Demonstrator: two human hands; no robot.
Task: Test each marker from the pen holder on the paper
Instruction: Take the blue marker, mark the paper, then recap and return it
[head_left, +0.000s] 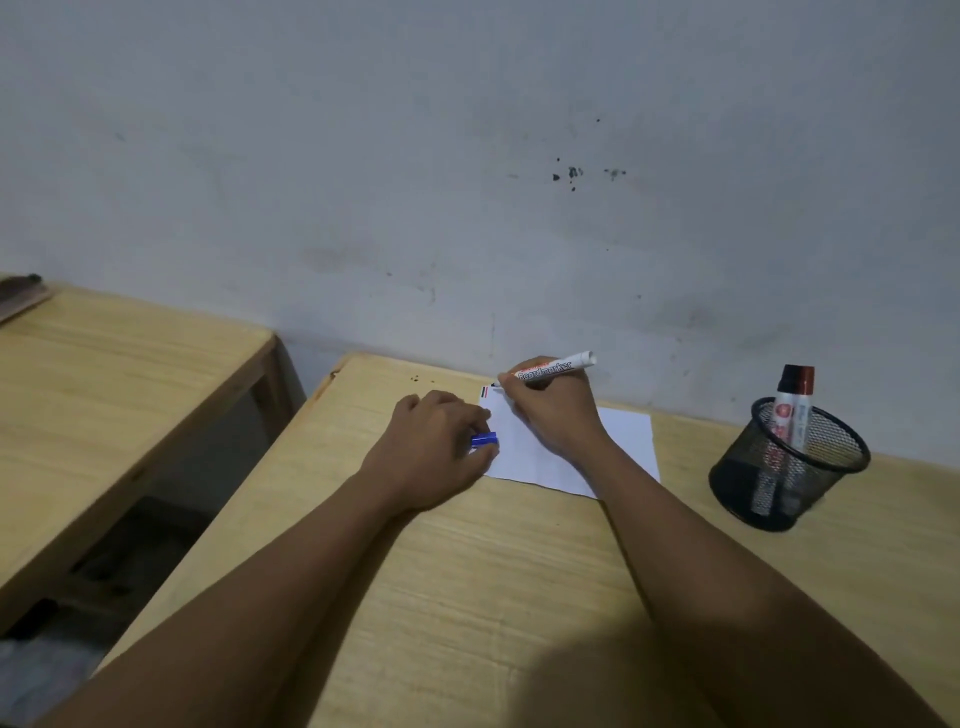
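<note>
Marker tip behind right hand

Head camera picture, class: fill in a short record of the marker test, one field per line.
Right hand: holds uncapped white marker, tip at paper's far left corner
Left hand: rests on paper's left edge, holding blue cap
Paper: white, short marks at that corner
Pen holder: black mesh, right of paper, two capped markers inside
Table: light wood

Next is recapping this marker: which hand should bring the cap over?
Left. The left hand already holds the blue cap beside the paper, while the right hand grips the marker.
</note>
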